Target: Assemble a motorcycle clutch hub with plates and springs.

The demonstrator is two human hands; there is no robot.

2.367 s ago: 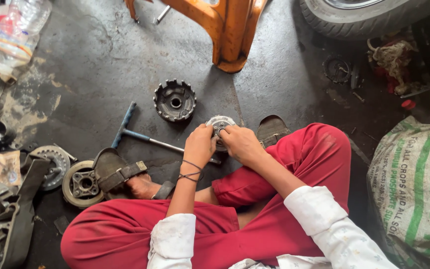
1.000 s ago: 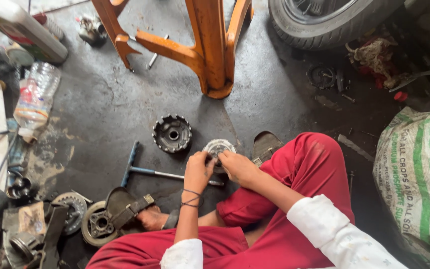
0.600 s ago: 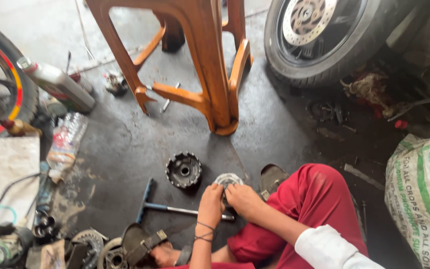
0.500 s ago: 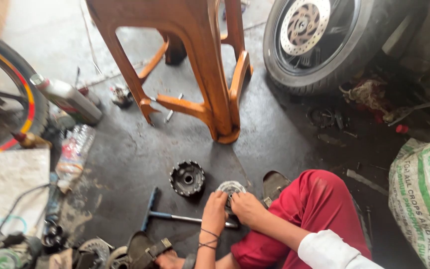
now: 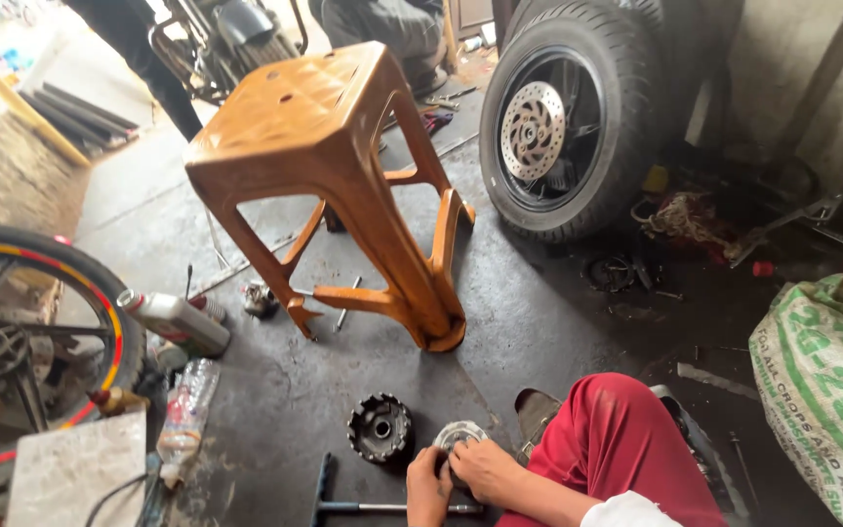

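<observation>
Down at the near edge of the floor, both hands were closed around a small round metal disc [image 5: 461, 434], a silvery, ribbed part that looked like a clutch plate or hub. The left hand [image 5: 428, 485] gripped its near-left rim with the fingers curled over it; the right hand [image 5: 480, 468] clasped the near-right rim, its forearm coming in from the red-trousered knee [image 5: 626, 439]. The disc lay flat, face up, just beyond the fingertips of both, so neither hand was clearly nearer; the grip met it from the person's own side.

Just to the left of the grip, close but apart from the disc, sat a dark toothed clutch hub [image 5: 380, 426] with a round hole at its centre. Nearer than that, under the left wrist, a T-handle wrench [image 5: 363, 506] lay with its long shaft running left to right across the floor.

Farther out stood an orange plastic stool [image 5: 343, 176], its nearest leg beyond the disc. Well to the right and farther off leaned a motorcycle wheel [image 5: 568, 117] with a brake disc, and far left a plastic bottle [image 5: 182, 420] lay on the floor.
</observation>
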